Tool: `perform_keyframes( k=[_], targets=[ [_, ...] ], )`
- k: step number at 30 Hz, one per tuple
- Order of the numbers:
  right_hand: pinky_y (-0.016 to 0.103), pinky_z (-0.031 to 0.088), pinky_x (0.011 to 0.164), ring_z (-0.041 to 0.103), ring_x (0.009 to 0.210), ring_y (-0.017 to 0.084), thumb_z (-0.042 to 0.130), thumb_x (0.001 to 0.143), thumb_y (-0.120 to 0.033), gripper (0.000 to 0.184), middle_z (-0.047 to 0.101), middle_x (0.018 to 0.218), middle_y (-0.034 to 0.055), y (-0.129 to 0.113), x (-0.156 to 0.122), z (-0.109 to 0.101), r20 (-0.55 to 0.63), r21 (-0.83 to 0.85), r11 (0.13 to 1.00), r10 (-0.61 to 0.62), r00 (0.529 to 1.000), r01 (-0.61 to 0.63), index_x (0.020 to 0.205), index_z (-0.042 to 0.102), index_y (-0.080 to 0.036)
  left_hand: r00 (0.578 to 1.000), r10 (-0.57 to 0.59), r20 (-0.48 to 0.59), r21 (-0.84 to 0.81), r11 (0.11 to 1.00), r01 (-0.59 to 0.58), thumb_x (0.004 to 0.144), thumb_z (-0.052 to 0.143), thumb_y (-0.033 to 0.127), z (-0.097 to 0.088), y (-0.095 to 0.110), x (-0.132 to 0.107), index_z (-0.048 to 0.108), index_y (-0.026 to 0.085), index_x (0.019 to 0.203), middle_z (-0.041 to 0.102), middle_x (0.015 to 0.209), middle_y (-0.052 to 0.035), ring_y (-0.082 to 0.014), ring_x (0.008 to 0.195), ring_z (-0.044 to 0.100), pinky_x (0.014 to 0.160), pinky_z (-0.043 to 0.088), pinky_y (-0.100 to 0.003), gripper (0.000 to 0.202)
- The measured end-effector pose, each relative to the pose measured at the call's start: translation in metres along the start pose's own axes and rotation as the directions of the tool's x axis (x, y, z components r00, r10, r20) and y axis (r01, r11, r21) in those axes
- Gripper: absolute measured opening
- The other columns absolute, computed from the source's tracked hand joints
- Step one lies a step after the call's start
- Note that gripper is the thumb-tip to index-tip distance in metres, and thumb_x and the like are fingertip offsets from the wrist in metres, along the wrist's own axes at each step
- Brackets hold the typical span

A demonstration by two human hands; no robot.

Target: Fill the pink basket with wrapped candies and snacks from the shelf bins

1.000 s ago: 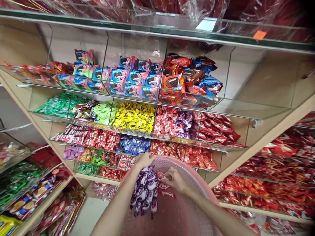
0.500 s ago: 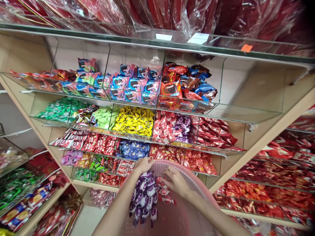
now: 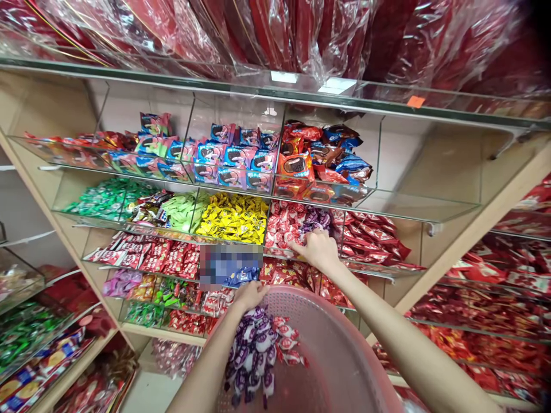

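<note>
Pinches the basket rim [image 3: 314, 296] with the left hand [image 3: 251, 296], probably to steady it, and holds the right hand [image 3: 319, 251] at the red candies [image 3: 284, 225], with grip too hidden to tell.

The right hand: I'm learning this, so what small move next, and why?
Perhaps curl the right hand around a few red-and-white wrapped candies: it is right at them, contact unclear, and the left hand grips the rim of the pink perforated plastic basket, where fewer of them show than purple-and-white ones.
</note>
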State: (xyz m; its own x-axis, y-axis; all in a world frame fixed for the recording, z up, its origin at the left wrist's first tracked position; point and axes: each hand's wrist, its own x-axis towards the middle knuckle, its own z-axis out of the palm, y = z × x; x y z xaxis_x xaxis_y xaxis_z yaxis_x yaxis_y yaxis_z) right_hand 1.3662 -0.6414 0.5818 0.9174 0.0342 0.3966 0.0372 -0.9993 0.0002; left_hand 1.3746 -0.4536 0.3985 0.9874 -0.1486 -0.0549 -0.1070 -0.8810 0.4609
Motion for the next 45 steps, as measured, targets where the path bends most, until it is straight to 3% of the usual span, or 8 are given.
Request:
perform_keyframes(
  k=[9,20,23,26,30,38,42,45],
  targets=[
    [0.038,0.038,0.076,0.053,0.094,0.029,0.044,0.073,-0.057,0.055,0.061,0.093,0.0178,-0.010,0.010,0.001,0.109,-0.021,0.999,0.052,0.993,-0.050,0.088,0.066,-0.010,1.000,-0.003,0.007,0.002,1.000,0.003,0.077,0.026,0.065,-0.002,0.001,-0.001,0.062,0.023,0.073,0.067,0.077,-0.0039,-0.0192,0.073,0.061,0.058,0.037,-0.024,0.056],
    [0.027,0.035,0.056,0.057,0.067,0.020,0.046,0.071,-0.055,0.042,0.063,0.070,0.0091,0.016,0.019,-0.004,0.177,0.198,0.969,0.113,0.978,-0.148,0.063,0.061,-0.017,0.999,-0.019,0.031,0.020,1.000,0.018,0.077,0.025,0.066,-0.009,0.008,-0.005,0.062,0.023,0.074,0.067,0.079,-0.0045,-0.0196,0.076,0.061,0.060,0.037,-0.024,0.057],
    [0.025,0.033,0.056,0.053,0.062,0.016,0.046,0.073,-0.053,0.039,0.059,0.063,0.0049,0.019,0.003,-0.018,0.055,0.302,0.952,0.026,0.998,-0.042,0.060,0.057,-0.018,1.000,-0.017,0.021,0.024,1.000,0.016,0.077,0.026,0.065,-0.007,0.006,-0.004,0.062,0.022,0.075,0.067,0.079,-0.0051,-0.0199,0.074,0.061,0.059,0.037,-0.024,0.056],
    [0.025,0.034,0.060,0.049,0.064,0.015,0.043,0.078,-0.050,0.036,0.055,0.066,0.0025,0.012,-0.028,-0.021,-0.117,0.396,0.894,-0.177,0.977,0.209,0.063,0.054,-0.018,1.000,0.007,0.021,0.009,1.000,-0.007,0.077,0.026,0.065,-0.005,0.006,-0.003,0.062,0.022,0.075,0.067,0.079,-0.0049,-0.0191,0.074,0.060,0.060,0.037,-0.024,0.056],
    [0.027,0.034,0.065,0.048,0.072,0.016,0.044,0.080,-0.045,0.031,0.053,0.071,0.0032,0.002,-0.074,0.012,-0.112,0.379,0.832,-0.393,0.913,0.405,0.066,0.053,-0.019,0.999,0.020,0.031,-0.003,1.000,-0.020,0.077,0.024,0.066,-0.004,0.006,-0.003,0.063,0.022,0.076,0.067,0.081,-0.0047,-0.0190,0.075,0.060,0.062,0.038,-0.024,0.058],
    [0.030,0.036,0.073,0.051,0.082,0.020,0.052,0.074,-0.043,0.025,0.058,0.083,0.0063,0.018,-0.140,0.120,0.268,0.305,0.790,-0.607,0.749,0.531,0.075,0.059,-0.019,1.000,-0.007,0.009,0.025,1.000,0.006,0.076,0.026,0.066,-0.001,0.003,0.000,0.064,0.023,0.077,0.067,0.081,-0.0054,-0.0208,0.076,0.061,0.060,0.038,-0.025,0.058],
    [0.033,0.036,0.077,0.050,0.088,0.022,0.055,0.072,-0.044,0.029,0.059,0.089,0.0073,0.019,-0.149,0.137,0.292,0.282,0.731,-0.682,0.670,0.621,0.085,0.061,-0.019,1.000,-0.016,0.015,0.020,1.000,0.016,0.077,0.026,0.066,-0.002,0.004,0.000,0.064,0.022,0.077,0.067,0.081,-0.0058,-0.0210,0.078,0.061,0.061,0.038,-0.025,0.058],
    [0.034,0.036,0.078,0.049,0.088,0.023,0.055,0.073,-0.043,0.030,0.059,0.089,0.0079,0.013,-0.148,0.142,0.284,0.240,0.709,-0.704,0.651,0.663,0.090,0.061,-0.018,0.999,-0.033,0.022,0.019,0.999,0.033,0.076,0.026,0.066,-0.003,0.005,-0.001,0.064,0.022,0.079,0.068,0.083,-0.0061,-0.0206,0.078,0.061,0.061,0.038,-0.025,0.058]
  ],
)
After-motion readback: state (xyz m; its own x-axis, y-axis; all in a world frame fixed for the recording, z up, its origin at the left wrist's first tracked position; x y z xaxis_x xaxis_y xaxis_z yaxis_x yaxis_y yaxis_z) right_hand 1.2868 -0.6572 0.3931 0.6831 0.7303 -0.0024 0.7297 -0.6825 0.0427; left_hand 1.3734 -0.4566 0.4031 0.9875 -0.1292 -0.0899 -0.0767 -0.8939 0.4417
